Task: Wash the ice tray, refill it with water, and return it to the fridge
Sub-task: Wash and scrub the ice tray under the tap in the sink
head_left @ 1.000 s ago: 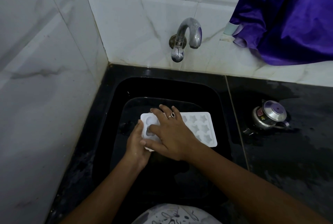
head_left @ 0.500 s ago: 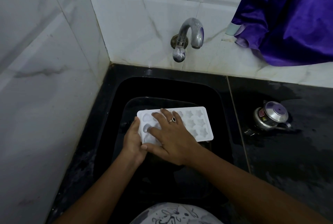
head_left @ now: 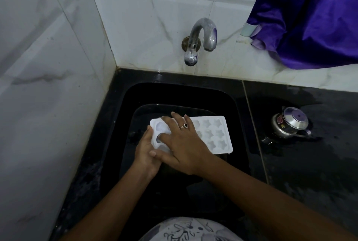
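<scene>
Left hand (head_left: 145,150) grips ice tray (head_left: 217,134) end; right hand (head_left: 183,144) flat, fingers spread across moulds. Sink (head_left: 174,90) beneath hands. Washing stage, by the look; refill and fridge to come.

The white veined wall tiles (head_left: 135,18) are softly lit; the glossy black sink basin (head_left: 174,93) is left dim, with faint glare. Lines are bowed at the edges.

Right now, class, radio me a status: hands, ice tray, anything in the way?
Left hand holds ice tray by its left end. Right hand flat across its cavities. Tray face up in black sink. Nothing in the way.
</scene>
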A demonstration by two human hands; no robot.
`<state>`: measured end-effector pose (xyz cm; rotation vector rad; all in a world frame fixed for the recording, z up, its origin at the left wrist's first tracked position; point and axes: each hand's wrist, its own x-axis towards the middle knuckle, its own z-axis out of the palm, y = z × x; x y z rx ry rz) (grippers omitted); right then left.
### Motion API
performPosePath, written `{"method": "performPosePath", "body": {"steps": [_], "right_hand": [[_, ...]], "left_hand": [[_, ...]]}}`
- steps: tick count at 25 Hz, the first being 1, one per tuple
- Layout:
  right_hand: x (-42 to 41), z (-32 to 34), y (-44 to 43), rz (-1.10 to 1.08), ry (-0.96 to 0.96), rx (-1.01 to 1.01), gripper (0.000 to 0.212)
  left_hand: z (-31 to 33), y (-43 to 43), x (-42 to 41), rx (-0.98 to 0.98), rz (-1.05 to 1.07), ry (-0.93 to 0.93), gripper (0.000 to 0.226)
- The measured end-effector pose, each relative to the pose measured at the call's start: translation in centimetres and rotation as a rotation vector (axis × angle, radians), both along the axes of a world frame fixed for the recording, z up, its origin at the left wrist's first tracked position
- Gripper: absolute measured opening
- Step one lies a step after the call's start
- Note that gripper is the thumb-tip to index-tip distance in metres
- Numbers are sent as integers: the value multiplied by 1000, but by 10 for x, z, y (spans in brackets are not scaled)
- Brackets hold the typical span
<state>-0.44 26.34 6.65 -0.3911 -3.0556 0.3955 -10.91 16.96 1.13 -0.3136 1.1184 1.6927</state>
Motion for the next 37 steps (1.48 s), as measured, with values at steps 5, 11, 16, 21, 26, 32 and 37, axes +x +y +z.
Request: {"method": "performPosePath", "body": {"steps": [5, 11, 16, 21, 26, 32, 37], "right_hand": [[1, 0, 1, -5, 15, 4, 62], [1, -2, -2, -11, -9, -7, 61], [-1, -2, -4, 5, -20, -12, 64], [1, 0, 3, -2, 2, 20, 63], [-3, 2, 3, -12, 9, 8, 61], [2, -4, 1, 9, -22, 9, 63], [-2, -4, -6, 27, -34, -5, 68]], "left_hand": [[-1, -1, 1, -4, 0, 16, 65], [-3, -1, 0, 1, 4, -4, 67], [-2, -1, 0, 5, 14, -5, 68], [-4, -2, -9, 25, 32, 5, 68], [-4, -2, 1, 4, 13, 11, 67], [-7, -4, -5, -4, 40, -27, 69], [-8, -4, -4, 22, 41, -45, 70]]}}
